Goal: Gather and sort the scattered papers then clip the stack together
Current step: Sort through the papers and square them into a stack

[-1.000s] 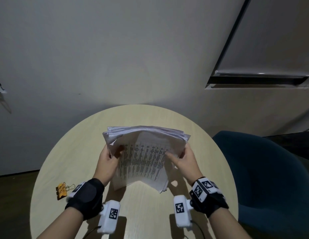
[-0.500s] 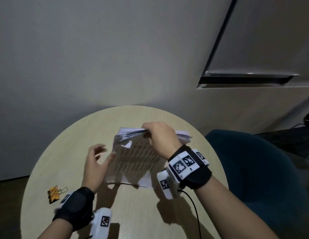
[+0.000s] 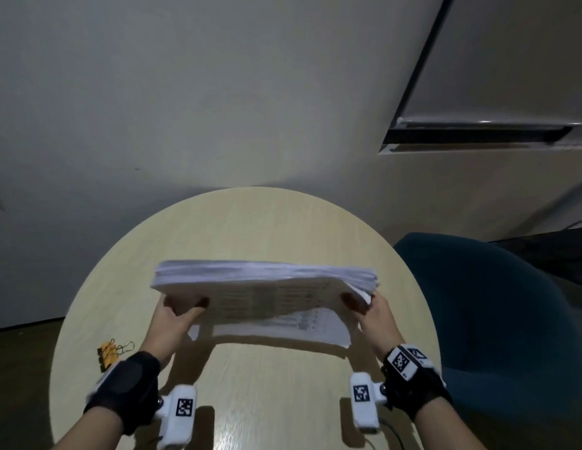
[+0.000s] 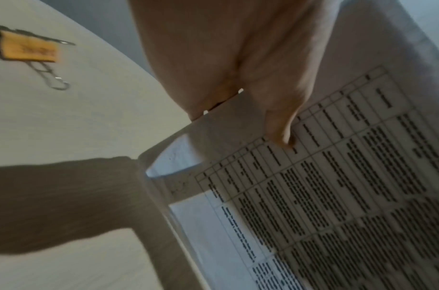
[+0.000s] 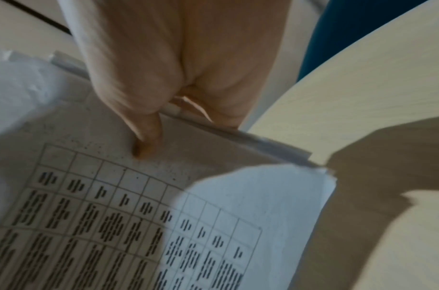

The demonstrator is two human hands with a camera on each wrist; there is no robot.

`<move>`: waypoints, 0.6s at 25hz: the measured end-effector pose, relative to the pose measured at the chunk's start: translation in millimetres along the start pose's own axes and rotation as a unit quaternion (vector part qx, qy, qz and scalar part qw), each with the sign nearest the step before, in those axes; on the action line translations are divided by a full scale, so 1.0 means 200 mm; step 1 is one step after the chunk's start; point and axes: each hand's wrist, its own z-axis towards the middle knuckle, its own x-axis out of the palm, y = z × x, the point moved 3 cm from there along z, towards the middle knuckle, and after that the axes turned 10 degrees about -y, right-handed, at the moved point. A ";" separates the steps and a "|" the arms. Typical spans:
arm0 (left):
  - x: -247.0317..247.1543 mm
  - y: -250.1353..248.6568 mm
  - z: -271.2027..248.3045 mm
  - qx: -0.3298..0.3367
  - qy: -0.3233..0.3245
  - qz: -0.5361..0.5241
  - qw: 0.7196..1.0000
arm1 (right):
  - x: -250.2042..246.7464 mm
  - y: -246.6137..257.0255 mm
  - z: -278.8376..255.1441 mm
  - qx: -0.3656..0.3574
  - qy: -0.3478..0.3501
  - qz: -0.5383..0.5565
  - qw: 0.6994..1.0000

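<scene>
A thick stack of printed papers (image 3: 266, 293) stands on its long edge on the round table (image 3: 250, 222), its printed table face toward me. My left hand (image 3: 182, 308) grips the stack's left end, thumb on the front sheet. My right hand (image 3: 364, 306) grips the right end the same way. In the left wrist view my left hand (image 4: 251, 109) pinches the papers (image 4: 337, 196), thumb on the print. In the right wrist view my right hand (image 5: 168, 121) pinches the papers (image 5: 114, 215) near the corner. The sheet edges look uneven at the right end.
Orange binder clips (image 3: 109, 352) lie near the table's left edge, one binder clip (image 4: 29, 49) showing in the left wrist view. A blue chair (image 3: 494, 319) stands close on the right. A grey wall is behind the table.
The stack has been turned from upright portrait to long edge down. My right hand left the top edge for the right end; my left hand, open before, now grips the left end.
</scene>
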 end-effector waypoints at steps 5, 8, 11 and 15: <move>0.05 0.17 -0.08 -0.015 0.029 0.043 0.999 | -0.05 -0.40 -0.02 0.077 -0.034 -0.018 0.996; 0.09 0.18 -0.09 -0.018 0.022 0.025 0.999 | -0.02 -0.40 0.01 0.092 -0.060 0.017 0.994; 0.09 0.18 -0.10 0.008 0.046 0.035 0.998 | 0.02 -0.34 0.03 0.105 -0.043 0.073 0.991; 0.10 0.15 -0.09 0.009 0.015 0.057 0.998 | 0.03 -0.33 0.04 0.140 -0.046 0.083 0.986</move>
